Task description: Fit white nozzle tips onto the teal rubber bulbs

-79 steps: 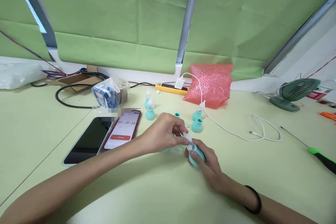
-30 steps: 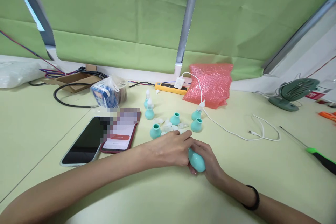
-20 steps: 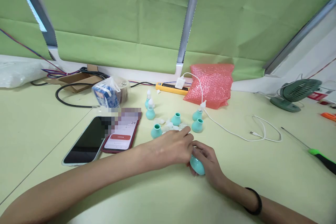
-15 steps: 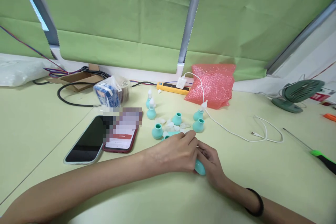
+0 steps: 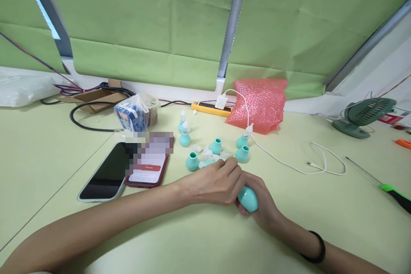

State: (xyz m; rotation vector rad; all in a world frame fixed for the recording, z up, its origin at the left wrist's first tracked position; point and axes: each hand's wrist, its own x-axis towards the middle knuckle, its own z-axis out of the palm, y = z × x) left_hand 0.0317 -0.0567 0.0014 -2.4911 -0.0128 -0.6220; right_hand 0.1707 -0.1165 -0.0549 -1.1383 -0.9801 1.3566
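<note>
Now: right hand (image 5: 265, 214) clamped on teal bulb (image 5: 248, 198); left hand (image 5: 215, 182) closed over its top; clear bag (image 5: 150, 106) holds blue carton (image 5: 129, 117).

No legible txt: phone (image 5: 148, 167) screen blurred out, red btn too small; blue pkg (image 5: 130, 117) print unreadable.

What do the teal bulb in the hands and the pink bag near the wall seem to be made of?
The teal bulb, gripped in the right hand: likely soft rubber or silicone, matte with a faint sheen, rounded and smooth. The pink bag: thin plastic bubble wrap, translucent and glossy; small bubbles and creases show.
</note>
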